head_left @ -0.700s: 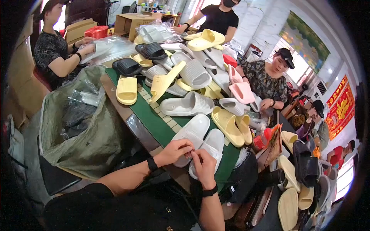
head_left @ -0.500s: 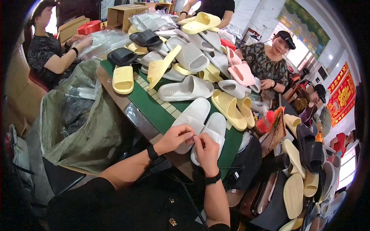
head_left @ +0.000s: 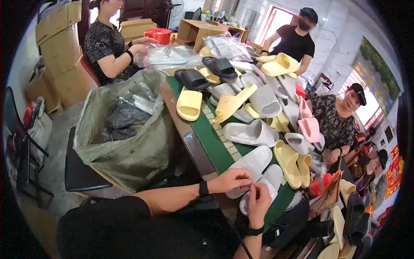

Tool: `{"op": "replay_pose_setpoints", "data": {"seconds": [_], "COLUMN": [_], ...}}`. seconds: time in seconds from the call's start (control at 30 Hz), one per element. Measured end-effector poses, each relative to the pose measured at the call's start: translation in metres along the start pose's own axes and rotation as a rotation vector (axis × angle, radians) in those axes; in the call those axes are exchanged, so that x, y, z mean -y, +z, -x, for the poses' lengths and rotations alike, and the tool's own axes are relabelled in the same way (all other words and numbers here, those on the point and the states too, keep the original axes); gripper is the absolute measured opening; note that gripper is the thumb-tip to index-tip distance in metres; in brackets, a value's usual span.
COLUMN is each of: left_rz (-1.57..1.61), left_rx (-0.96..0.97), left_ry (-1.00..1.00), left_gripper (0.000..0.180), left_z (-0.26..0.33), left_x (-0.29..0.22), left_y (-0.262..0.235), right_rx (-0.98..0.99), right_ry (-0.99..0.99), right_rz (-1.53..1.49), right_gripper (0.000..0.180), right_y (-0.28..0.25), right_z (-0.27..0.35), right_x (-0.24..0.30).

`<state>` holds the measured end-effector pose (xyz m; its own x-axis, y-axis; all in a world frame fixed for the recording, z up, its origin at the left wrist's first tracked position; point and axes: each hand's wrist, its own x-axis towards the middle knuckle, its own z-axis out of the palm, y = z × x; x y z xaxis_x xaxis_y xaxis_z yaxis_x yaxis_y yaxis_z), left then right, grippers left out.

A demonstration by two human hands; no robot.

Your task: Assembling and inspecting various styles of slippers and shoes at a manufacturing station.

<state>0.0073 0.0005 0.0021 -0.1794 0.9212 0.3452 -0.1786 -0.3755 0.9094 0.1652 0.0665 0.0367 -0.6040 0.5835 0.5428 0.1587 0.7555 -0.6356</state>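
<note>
My left hand [head_left: 230, 180] and my right hand [head_left: 259, 201] meet at their fingertips above the near edge of the table. Both are pinched closed, and whatever lies between the fingers is too small to make out. Just beyond them, a pair of light grey slide sandals rests on the green mat, the left grey slide [head_left: 252, 162] partly behind my left hand and the right grey slide [head_left: 271, 178] partly behind my right. Farther back lies another grey slide [head_left: 251, 133] on its side. To the right stands a pair of yellow slides [head_left: 288, 164].
A heap of grey, yellow, black and pink slides covers the green-topped table [head_left: 196, 139]. Left of it stands a large green sack [head_left: 125, 162] holding plastic-wrapped things. A red-capped bottle [head_left: 320, 184] is at right. Three people sit or stand around the table. More slides [head_left: 355, 220] pile up at lower right.
The view has swung to the left, so the table and slides now sit farther right and lower. My hands stay pinched together in front of the grey pair.
</note>
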Motion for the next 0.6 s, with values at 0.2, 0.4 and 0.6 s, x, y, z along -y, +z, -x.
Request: {"op": "replay_pose_setpoints", "data": {"seconds": [0.2,0.4,0.6], "left_rz": [0.047,0.080,0.063], "left_rx": [0.008,-0.037,-0.011], "left_ry": [0.017,0.017,0.014], "left_gripper": [0.013,0.013,0.014], "left_z": [-0.0018,-0.0005,0.0002], "left_x": [0.0052,0.0046,0.0052], "left_y": [-0.0030,-0.0013,-0.0051], "right_rx": [-0.038,-0.017,-0.029], "right_ry": [0.039,0.012,0.016], "right_rz": [-0.035,0.006,-0.019], "right_gripper": [0.006,0.006,0.007], "right_y": [0.0048,0.0054,0.0080], "right_z": [-0.0039,-0.0018,-0.0049], "right_x": [-0.0029,-0.0039,-0.0008]}}
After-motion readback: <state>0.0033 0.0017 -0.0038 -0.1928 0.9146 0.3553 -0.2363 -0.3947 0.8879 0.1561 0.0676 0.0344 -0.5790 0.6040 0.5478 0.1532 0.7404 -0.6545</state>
